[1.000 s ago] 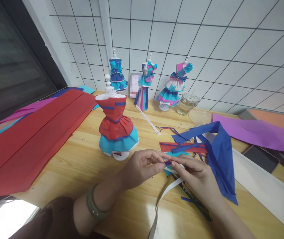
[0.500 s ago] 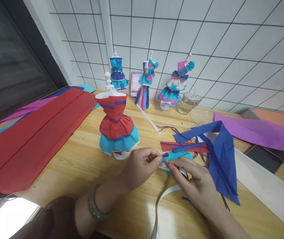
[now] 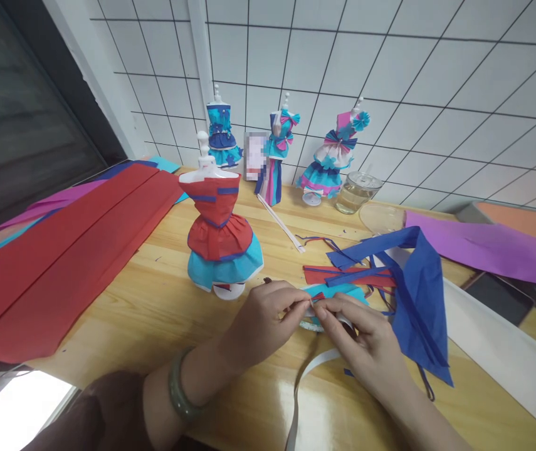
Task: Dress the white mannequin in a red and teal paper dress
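My left hand point(image 3: 268, 319) is closed in a pinch on a small red-and-blue strip point(image 3: 318, 297). Its fingertips meet those of my right hand point(image 3: 366, 338), also closed in a pinch. A tiny white bit shows between them; what the right fingers grip is hidden. Under the right hand lies a roll of white tape point(image 3: 346, 326), its loose white end point(image 3: 296, 394) trailing to the table's front. Turquoise fabric point(image 3: 350, 290) lies just behind the fingertips. To the left stands a small dress form point(image 3: 220, 232) in a red bodice with blue trim and a turquoise skirt.
Three more dressed forms point(image 3: 223, 138) stand along the tiled wall, near a lidded glass point(image 3: 358, 193). Blue fabric point(image 3: 418, 300) and red scraps point(image 3: 315, 274) lie right. Red sheets point(image 3: 79, 250) cover the left side. A phone point(image 3: 500, 300) and purple fabric point(image 3: 488, 250) lie far right.
My left fingertips have moved slightly right to meet the right ones. The red-and-blue strip has shifted right with them and is now partly covered.
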Demonstrator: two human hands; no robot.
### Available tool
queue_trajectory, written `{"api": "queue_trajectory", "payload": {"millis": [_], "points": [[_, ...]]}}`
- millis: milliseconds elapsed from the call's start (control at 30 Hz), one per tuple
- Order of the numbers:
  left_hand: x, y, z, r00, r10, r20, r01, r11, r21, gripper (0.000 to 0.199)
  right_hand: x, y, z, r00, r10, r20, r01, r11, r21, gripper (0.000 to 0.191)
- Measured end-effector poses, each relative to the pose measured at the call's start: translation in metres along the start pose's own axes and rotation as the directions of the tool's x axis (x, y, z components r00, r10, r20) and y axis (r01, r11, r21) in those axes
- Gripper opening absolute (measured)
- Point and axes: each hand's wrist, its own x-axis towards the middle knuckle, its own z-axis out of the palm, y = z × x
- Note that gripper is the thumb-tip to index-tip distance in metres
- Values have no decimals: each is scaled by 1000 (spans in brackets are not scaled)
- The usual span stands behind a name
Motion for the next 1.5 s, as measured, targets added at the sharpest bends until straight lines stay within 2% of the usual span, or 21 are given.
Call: {"api": "queue_trajectory", "payload": {"millis": [167, 500, 667, 800, 900, 967, 1033, 1133, 1200, 1333, 1500], "points": [[-1, 1, 0, 1000, 7, 12, -8, 1000, 16, 15, 1, 0, 3, 998, 48, -43, -46, 998, 41, 13], [2, 5, -1, 997, -64, 37, 64, 998, -16, 15, 0, 3, 4, 985, 164, -55, -160, 984, 76, 18], [2, 4, -1, 994, -108, 19, 109, 993, -36, 14, 0, 6, 4, 985, 162, -68, -156, 984, 88, 14], [3, 4, 0, 972, -235, 17, 234, 958, -164, 12, -1, 6, 4, 988, 126, -93, -121, 991, 62, 11], [4, 4, 1, 924, -376, 65, 372, 851, -370, 13, -1, 4, 5, 992, 65, -105, -64, 998, 17, 8], [4, 5, 1, 913, -398, 89, 394, 806, -441, 13, 0, 2, 6, 994, 31, -101, -33, 999, -20, 8], [5, 6, 0, 930, -358, 78, 358, 844, -399, 12, 0, 1, 6, 996, 11, -88, -16, 998, -56, 10], [5, 8, -2, 971, -233, 47, 237, 944, -229, 10, 0, 0, 7, 998, -5, -70, -1, 997, -75, 11], [4, 9, -2, 988, -150, 29, 153, 978, -143, 11, 0, -1, 7, 998, -17, -68, 12, 997, -75, 11], [2, 7, -1, 999, -46, -27, 44, 997, -68, 11, 0, -1, 8, 996, -37, -77, 30, 995, -96, 11], [2, 5, 1, 995, 3, -101, -8, 999, -44, 12, 0, 1, 8, 997, -23, -69, 16, 995, -104, 9]]}}
